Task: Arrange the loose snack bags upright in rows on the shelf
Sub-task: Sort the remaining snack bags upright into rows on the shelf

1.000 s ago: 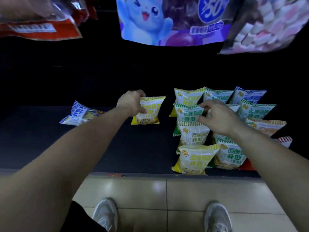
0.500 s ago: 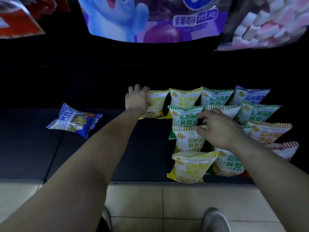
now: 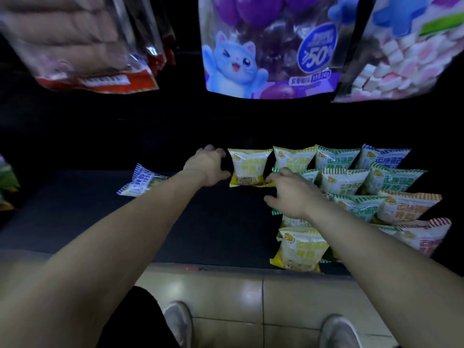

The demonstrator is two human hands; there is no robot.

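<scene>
On the dark shelf (image 3: 216, 229) several small snack bags stand upright in rows at the right. A yellow snack bag (image 3: 249, 167) stands at the left end of the back row. My left hand (image 3: 206, 167) is cupped just beside its left edge, fingers loosely curled, fingertips at the bag's corner. My right hand (image 3: 288, 194) lies over a green snack bag (image 3: 308, 175) in the second row, thumb and fingers closed on its top. A blue snack bag (image 3: 141, 185) lies flat and alone at the left, behind my left forearm.
Big bags hang from above: a red one (image 3: 82, 46), a purple cat one (image 3: 268, 46), a pink-and-white one (image 3: 406, 51). Another yellow bag (image 3: 300, 249) stands at the shelf's front edge. Tiled floor (image 3: 251, 297) and my shoes are below.
My left hand carried the yellow bag back and right into the back row, stood it up and slid off to its left. My right hand stayed on the green bag.
</scene>
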